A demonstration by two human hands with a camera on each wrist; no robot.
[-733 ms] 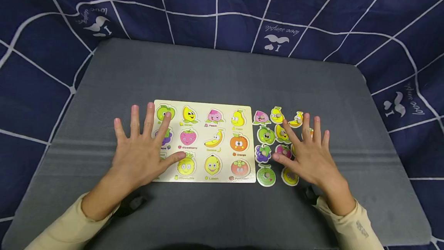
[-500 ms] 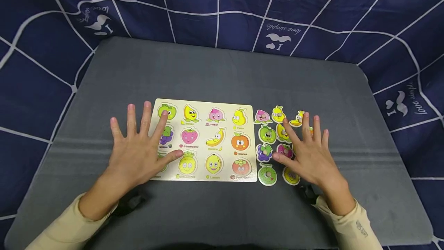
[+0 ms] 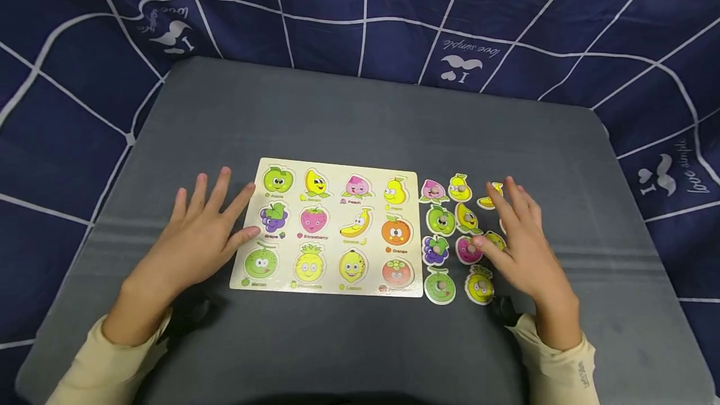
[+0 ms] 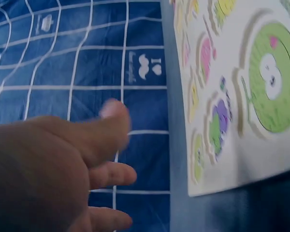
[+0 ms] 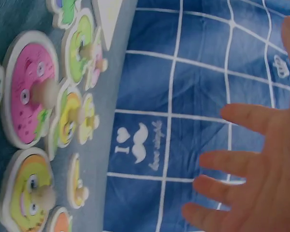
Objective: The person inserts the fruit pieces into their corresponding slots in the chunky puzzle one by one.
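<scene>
A cream fruit puzzle board (image 3: pixel 332 202) lies flat on the table, with printed fruit pictures in recesses. My left hand (image 3: pixel 185 245) hovers at its left edge, fingers straight and holding nothing; in the left wrist view the hand (image 4: pixel 63 164) is apart from the board. Knobbed fruit pieces lie right of the board, among them a melon (image 3: pixel 439 286), a pineapple (image 3: pixel 480 286), grapes (image 3: pixel 435 250), an apple (image 3: pixel 440 220) and a strawberry (image 5: pixel 26 108). My right hand (image 3: pixel 523 252) hovers over the right-hand pieces, fingers extended, holding none and partly hiding the banana (image 3: pixel 485 203) and orange.
The grey table (image 3: pixel 360 120) extends behind and in front of the board. Dark blue cloth (image 3: pixel 315 42) with white grid lines hangs round its far and side edges. Both forearms wear cream sleeves (image 3: pixel 107 355).
My left hand has drawn left off the board, uncovering the apple, grape and melon pictures. My right hand has shifted right with its fingers closer together, showing more pieces. The head view has shifted slightly.
</scene>
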